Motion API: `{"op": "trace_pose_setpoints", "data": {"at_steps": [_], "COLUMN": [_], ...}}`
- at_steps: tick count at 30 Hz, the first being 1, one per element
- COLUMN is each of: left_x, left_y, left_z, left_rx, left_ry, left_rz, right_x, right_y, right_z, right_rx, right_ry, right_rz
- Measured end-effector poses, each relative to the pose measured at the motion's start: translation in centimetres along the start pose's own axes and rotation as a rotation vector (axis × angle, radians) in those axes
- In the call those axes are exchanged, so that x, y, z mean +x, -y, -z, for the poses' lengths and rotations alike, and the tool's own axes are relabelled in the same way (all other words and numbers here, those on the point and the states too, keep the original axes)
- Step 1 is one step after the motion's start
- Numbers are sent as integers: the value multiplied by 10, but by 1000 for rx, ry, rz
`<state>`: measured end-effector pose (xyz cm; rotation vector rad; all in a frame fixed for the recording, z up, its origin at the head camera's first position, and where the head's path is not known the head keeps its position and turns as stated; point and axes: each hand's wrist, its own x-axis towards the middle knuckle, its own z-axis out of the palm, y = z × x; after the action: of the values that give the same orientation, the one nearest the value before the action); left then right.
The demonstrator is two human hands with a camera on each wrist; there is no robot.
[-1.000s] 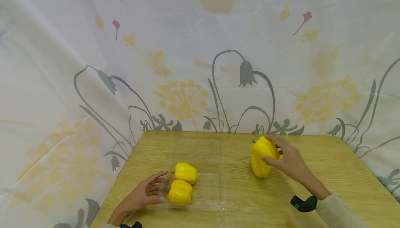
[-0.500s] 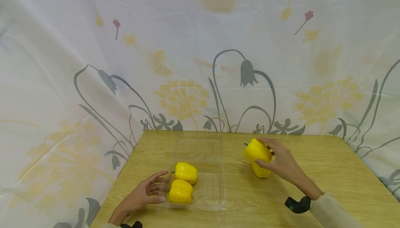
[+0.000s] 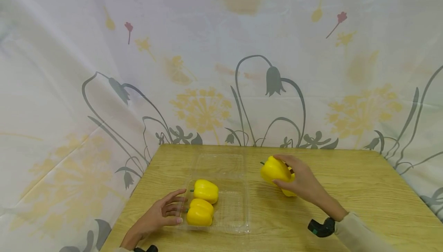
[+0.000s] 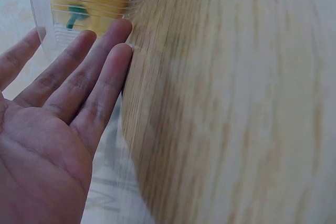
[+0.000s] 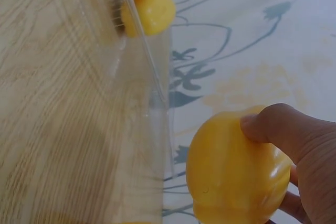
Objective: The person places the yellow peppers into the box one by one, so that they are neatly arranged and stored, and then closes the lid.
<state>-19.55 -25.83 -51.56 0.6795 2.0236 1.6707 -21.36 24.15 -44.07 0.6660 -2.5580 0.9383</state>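
Observation:
My right hand (image 3: 301, 179) grips a yellow bell pepper (image 3: 275, 170) with a green stem pointing left, thumb on the near side and fingers over the far side. In the right wrist view the thumb presses on this held pepper (image 5: 231, 166). Partly hidden behind it and the hand is another yellow pepper (image 3: 289, 193) on the table. Two more yellow peppers, a far one (image 3: 206, 191) and a near one (image 3: 200, 212), lie side by side in the left half of a clear plastic clamshell box (image 3: 237, 213). My left hand (image 3: 158, 213) rests at the box's left wall, fingers loosely extended.
The box's lid (image 3: 220, 165) lies folded back toward the table's far edge. Under everything is a wooden table (image 3: 360, 190). A floral-printed curtain (image 3: 214, 71) hangs behind and along the left side.
The right hand has carried its pepper left toward the box, away from the pepper standing behind it, which shows separately now. Left hand, box and the two peppers inside have stayed put.

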Motion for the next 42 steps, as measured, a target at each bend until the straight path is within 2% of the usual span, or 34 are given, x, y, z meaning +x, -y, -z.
{"op": "trace_pose_setpoints", "data": {"at_steps": [17,28,42], "left_x": [0,0,0], "left_y": [0,1,1], "left_z": [1,2,1], "left_rx": [-12,-8,-2], "left_ry": [10,8,11], "left_rz": [-13,-3,-24], "right_x": [10,12,16], "right_y": [15,29,42], "right_z": [-21,-36,-55], "right_rx": [56,102,126], "right_ry": [40,115,205], "right_rz": [78,59,64]}}
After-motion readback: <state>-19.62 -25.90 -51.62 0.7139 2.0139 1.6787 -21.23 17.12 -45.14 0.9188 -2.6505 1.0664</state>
